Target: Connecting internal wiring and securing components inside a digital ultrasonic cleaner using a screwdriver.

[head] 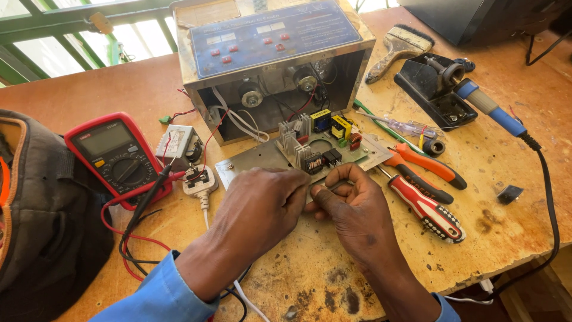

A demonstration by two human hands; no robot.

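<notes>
Both hands work the near edge of the circuit board (322, 146) on the table (512, 238): left hand (262, 206) curled over the edge, right hand (351, 209) pinching something small, calling for steady fingers.

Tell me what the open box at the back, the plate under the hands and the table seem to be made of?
The open box looks like bare sheet metal: its grey walls shine and reflect. The plate under the circuit board seems to be the same dull silvery metal, flat and thin. The table looks like wood or board with a brownish-orange coat, worn and stained with dark marks near both hands.
</notes>
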